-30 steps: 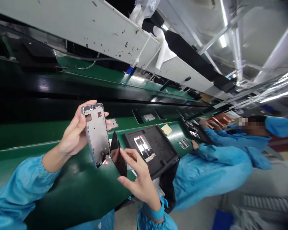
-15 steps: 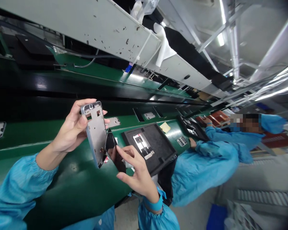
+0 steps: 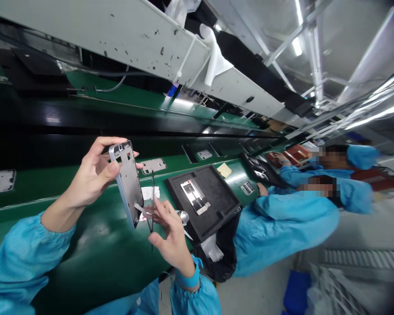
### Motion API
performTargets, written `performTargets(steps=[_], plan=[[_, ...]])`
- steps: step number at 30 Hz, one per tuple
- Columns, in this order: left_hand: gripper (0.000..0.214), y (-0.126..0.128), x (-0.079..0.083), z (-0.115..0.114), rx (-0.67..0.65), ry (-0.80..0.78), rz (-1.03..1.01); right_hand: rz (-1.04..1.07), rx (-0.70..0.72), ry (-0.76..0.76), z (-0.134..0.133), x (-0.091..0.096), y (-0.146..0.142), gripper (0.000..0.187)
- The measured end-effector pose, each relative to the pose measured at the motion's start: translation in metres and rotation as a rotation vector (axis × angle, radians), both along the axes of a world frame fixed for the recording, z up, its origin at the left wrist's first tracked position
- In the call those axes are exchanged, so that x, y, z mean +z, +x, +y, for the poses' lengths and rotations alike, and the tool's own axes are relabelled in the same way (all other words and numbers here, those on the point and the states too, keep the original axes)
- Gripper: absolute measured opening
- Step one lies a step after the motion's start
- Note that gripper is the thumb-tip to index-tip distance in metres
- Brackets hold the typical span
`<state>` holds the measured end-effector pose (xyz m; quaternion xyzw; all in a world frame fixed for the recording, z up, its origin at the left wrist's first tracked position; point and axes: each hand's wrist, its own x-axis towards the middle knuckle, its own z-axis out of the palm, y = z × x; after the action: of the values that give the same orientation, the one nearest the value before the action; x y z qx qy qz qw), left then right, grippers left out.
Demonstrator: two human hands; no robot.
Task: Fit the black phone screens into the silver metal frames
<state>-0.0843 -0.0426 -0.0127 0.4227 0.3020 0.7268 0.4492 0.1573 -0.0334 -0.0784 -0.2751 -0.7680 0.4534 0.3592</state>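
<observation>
My left hand [image 3: 93, 177] grips a light-blue phone frame [image 3: 128, 186] by its upper edge, fingers and thumb on either side. The frame stands nearly upright, its grey inner plate facing right. In my right hand [image 3: 170, 232] is a thin dark phone screen [image 3: 153, 190], turned almost edge-on, pinched between thumb and fingers. A pale ribbon cable [image 3: 140, 209] spans the gap between the screen and the frame's lower part; whether it is joined at both ends I cannot tell. Behind the screen, a white slip [image 3: 150, 193] lies on the green bench [image 3: 98, 249].
Right of my hands is a black foam tray [image 3: 223, 188] holding a white-edged phone part [image 3: 195, 197]. A round metal piece [image 3: 183, 216] sits by its edge. Other phone plates [image 3: 155, 165] lie on the bench. Co-workers in blue gowns [image 3: 282, 218] sit further right; a white beam [image 3: 95, 35] runs overhead.
The screen has turned from showing its dark face to nearly edge-on, exposing the ribbon cable. My right hand has shifted slightly left; the left hand still holds the frame.
</observation>
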Motion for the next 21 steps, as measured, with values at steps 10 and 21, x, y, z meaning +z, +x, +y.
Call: performTargets(steps=[10,21], plan=[[0.039,0.012,-0.01,0.004,0.058,0.062,0.211,0.146,-0.103,-0.012,0.01,-0.003,-0.041,0.091],[0.055,0.034,-0.014,-0.002,-0.007,-0.072,-0.144,0.022,-0.132,0.206,0.02,0.004,-0.059,0.079]])
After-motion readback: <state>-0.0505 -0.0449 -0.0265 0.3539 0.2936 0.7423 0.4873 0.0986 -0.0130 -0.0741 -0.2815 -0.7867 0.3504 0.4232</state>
